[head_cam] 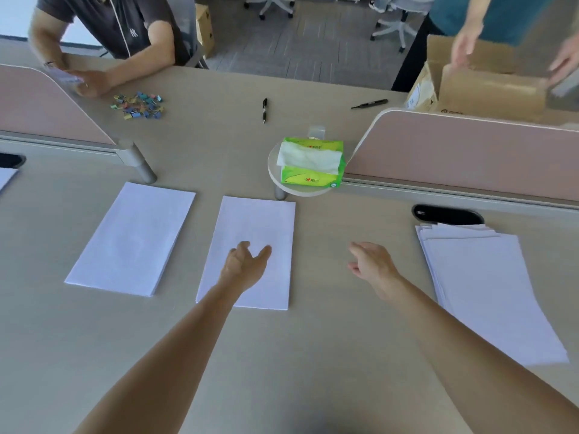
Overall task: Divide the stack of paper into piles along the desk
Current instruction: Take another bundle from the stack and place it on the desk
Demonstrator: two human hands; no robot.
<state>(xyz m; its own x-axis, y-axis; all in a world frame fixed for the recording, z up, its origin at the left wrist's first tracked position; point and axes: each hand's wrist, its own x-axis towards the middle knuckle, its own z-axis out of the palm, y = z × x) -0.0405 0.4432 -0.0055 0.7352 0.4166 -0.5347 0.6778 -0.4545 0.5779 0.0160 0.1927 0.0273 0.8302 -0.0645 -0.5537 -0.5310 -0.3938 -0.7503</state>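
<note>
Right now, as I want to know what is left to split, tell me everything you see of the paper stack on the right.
The right stack is plain white sheets lying flat on the beige desk, long side pointing away. Its far edges are fanned, showing several layers. It lies before a black cable port. Neither hand touches it; the right hand hovers apart, to its left.

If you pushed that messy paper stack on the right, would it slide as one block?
Probably not: the stack is already fanned at its far edge, so sheets would likely shear apart. Lifted by one end, the loose sheets would probably droop.
</note>
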